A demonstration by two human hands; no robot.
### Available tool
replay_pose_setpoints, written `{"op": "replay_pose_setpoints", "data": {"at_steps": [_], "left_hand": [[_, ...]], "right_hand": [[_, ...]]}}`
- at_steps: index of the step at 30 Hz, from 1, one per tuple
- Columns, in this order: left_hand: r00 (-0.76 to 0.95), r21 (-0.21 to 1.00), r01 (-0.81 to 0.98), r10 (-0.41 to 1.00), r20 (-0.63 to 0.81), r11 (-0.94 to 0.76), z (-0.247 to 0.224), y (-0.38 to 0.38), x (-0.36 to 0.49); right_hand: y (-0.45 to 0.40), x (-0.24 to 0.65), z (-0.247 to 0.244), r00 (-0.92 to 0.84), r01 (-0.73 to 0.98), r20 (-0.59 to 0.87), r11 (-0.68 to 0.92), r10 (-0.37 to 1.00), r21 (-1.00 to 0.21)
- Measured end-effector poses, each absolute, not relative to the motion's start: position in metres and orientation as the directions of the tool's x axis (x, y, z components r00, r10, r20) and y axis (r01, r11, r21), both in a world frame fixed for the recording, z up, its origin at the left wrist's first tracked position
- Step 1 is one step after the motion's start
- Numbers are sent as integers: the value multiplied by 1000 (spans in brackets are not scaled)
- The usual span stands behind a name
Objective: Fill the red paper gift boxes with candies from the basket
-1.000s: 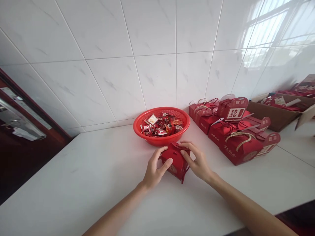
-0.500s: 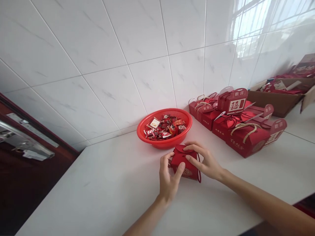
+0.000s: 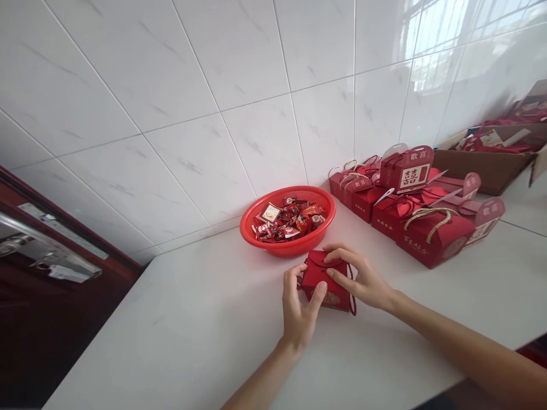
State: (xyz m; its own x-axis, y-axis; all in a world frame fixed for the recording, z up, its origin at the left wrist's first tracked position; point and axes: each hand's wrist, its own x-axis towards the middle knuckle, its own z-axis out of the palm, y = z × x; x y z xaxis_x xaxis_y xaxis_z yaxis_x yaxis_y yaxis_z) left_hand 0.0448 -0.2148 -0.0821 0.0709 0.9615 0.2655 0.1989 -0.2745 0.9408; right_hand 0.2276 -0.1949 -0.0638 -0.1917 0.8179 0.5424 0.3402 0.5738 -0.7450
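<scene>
A small red gift box (image 3: pixel 318 274) with a gold print and dark red cord handles stands on the white counter, its top flaps folded over. My left hand (image 3: pixel 299 310) grips its left side, thumb on the front face and fingers round the far left edge. On the top flaps rest the thumb and fingertips of my right hand (image 3: pixel 363 276), which reaches in from the right. Just behind the box sits a red plastic basket (image 3: pixel 286 249) holding many wrapped sweets (image 3: pixel 299 221).
Several filled-out red gift boxes (image 3: pixel 431 242) are grouped at the right, one small box (image 3: pixel 404 171) on top. Behind them is an open cardboard carton (image 3: pixel 478 168) with red packaging. A tiled wall (image 3: pixel 179 159) closes off the back; a dark door (image 3: pixel 38 319) is at left.
The view has shifted slightly, so the scene sits a little differently. Both hands keep nearly the same hold on the small box, with the right fingertips still at its top flaps.
</scene>
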Motion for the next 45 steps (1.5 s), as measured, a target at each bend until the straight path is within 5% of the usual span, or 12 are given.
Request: {"op": "replay_pose_setpoints", "data": {"at_steps": [12,19,27,34,45], "left_hand": [[73,989,-3,987,144,-145,-81,-204,35],[88,994,14,990,108,-109,-80,-196,30],[87,998,-55,996,2,3,-82,-184,26],[80,996,91,997,3,-10,-79,-178,18],[217,998,54,976,17,-29,-70,-183,16]], "right_hand": [[-195,233,-60,-189,334,554,584,811,-740],[-183,250,-52,16,377,415,379,910,-845],[-170,271,-50,-190,583,121,211,974,-785],[-170,270,-54,-340,540,65,251,938,-804],[-168,275,-57,-383,462,-21,172,923,-870]]}}
